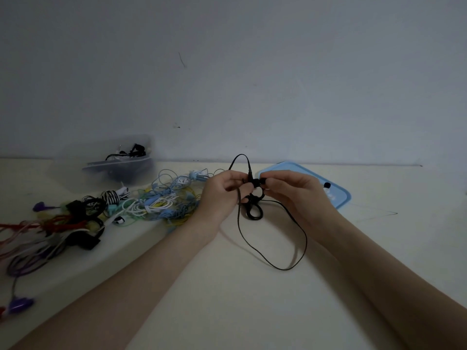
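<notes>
Hands, left [222,190] and right [290,190], both pinch black earphone cable [300,233].

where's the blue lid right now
In the head view, the blue lid lies flat on the table right of centre, near the wall, just behind the right hand.

The black cord [298,228] you hold looks matt and finely woven, like cloth braid, and the worktop [227,299] under it is smooth, matt cream. Right of the cord the blue lid [338,195] is smooth plastic with a faint sheen. Left of it the tangled cables [161,203] wear smooth plastic sheaths, and the box [141,170] is cloudy clear plastic.
</notes>
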Available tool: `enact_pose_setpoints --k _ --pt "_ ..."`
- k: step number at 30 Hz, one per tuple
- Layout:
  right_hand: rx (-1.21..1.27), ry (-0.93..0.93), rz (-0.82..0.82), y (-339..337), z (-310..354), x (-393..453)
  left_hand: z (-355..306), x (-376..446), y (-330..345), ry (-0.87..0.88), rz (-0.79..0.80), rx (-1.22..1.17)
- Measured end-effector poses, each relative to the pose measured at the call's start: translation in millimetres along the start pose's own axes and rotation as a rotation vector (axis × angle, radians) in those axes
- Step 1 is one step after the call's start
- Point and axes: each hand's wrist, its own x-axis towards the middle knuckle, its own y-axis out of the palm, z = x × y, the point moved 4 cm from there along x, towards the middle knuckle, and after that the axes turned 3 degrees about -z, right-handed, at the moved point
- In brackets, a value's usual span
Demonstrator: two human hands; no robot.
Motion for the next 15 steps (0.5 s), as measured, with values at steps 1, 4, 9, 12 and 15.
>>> enact_pose_setpoints --k 1,4,9,12,15 --pt "-0.016 0.003 -0.003 0.2 -0.2 -0.2 0.1 0.2 0.1 0.007 0.0 0.008" --pt "-0.06 -0.01 -0.02 -0.1 0.6 -0.4 -0.1 0.6 1.2 0.047 0.014 0.04" --pt "-0.12 -0.042 -0.036 -0.3 3.8 -2.3 -3.4 1.2 -0.2 0.16 -0.012 0.158" --pt "-0.109 -0.036 -0.038 -0.6 5.3 -3.2 -5.8 1.7 -0.7 0.229 -0.034 0.241" --pt "-0.093 -0.024 -0.037 -1.6 5.9 -4.0 -6.5 2.0 -1.0 0.267 -0.031 0.274"
